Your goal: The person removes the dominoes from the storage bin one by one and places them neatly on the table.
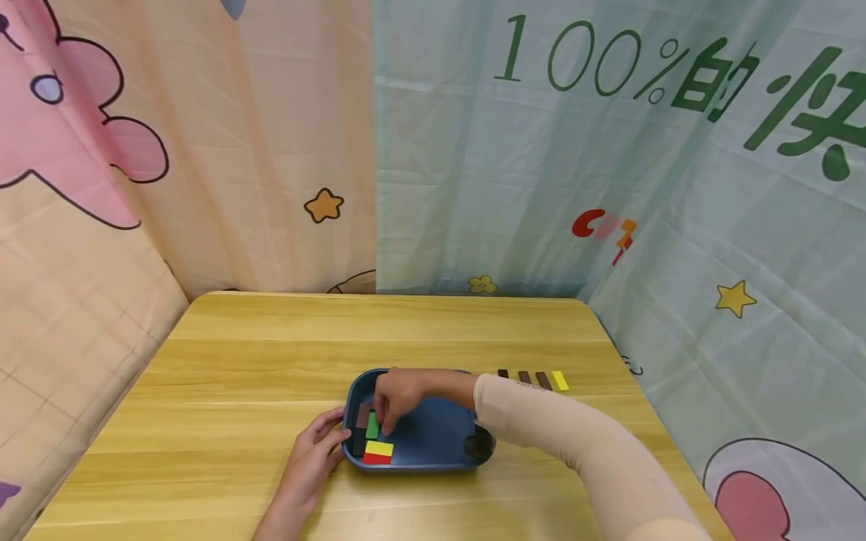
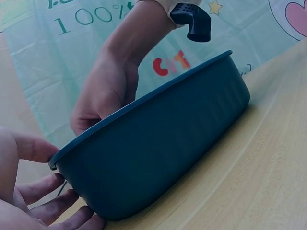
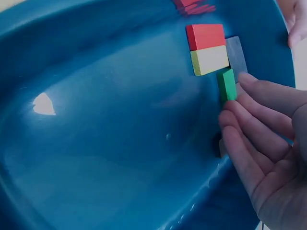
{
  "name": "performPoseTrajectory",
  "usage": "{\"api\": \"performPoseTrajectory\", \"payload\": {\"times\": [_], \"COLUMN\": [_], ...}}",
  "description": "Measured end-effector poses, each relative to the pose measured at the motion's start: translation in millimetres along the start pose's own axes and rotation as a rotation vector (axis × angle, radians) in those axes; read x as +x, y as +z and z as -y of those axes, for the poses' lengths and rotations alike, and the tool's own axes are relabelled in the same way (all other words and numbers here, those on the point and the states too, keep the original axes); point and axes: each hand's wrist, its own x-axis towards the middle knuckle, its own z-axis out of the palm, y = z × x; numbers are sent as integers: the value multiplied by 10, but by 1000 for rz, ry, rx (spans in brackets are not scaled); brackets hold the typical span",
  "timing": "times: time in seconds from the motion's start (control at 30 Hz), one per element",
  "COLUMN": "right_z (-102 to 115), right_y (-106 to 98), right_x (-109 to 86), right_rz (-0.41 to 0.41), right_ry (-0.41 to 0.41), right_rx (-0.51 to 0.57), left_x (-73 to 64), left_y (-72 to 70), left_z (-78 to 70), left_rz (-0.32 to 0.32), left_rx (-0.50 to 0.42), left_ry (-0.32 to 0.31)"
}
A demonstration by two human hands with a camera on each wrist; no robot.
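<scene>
A blue oblong basin stands on the table. My left hand grips its left end, thumb at the rim and fingers against the outer wall. Inside, my right hand reaches down, thumb and fingertips pinching a green block. Beside it lie a yellow block and a red block, edge to edge. A black block and a brown block lie along the basin's left wall. In the right wrist view, the fingers partly hide the blocks behind them.
Right of the basin, a row of blocks lies on the wooden table: a black one, two brown ones and a yellow one. A black elbow-shaped piece hangs at the right wrist. Printed curtains enclose the table.
</scene>
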Motion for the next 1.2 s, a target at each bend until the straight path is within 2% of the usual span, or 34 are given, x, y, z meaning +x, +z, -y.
{"api": "performPoseTrajectory", "payload": {"times": [0.13, 0.27, 0.5, 0.67, 0.93, 1.07, 1.2], "right_z": [6, 35, 141, 146, 67, -12, -75], "right_y": [61, 135, 271, 303, 268, 222, 167], "right_x": [75, 90, 44, 39, -2, -42, -105], "right_rz": [66, 53, -32, -46, -13, 4, 4], "right_ry": [-52, -101, -25, -38, -23, -12, -34], "right_rx": [-44, -85, -91, -92, 64, 199, 346], "left_x": [-5, -6, -17, -16, 0, 5, 8], "left_y": [-8, -5, 3, -1, 19, 17, 3], "left_z": [-1, -8, -13, -5, -3, 5, 12], "left_rz": [1, 4, 4, 6, 6, 4, -3], "left_rx": [-6, -8, -10, -12, -23, -19, -8], "left_ry": [4, 7, -1, 4, 12, 14, 10]}}
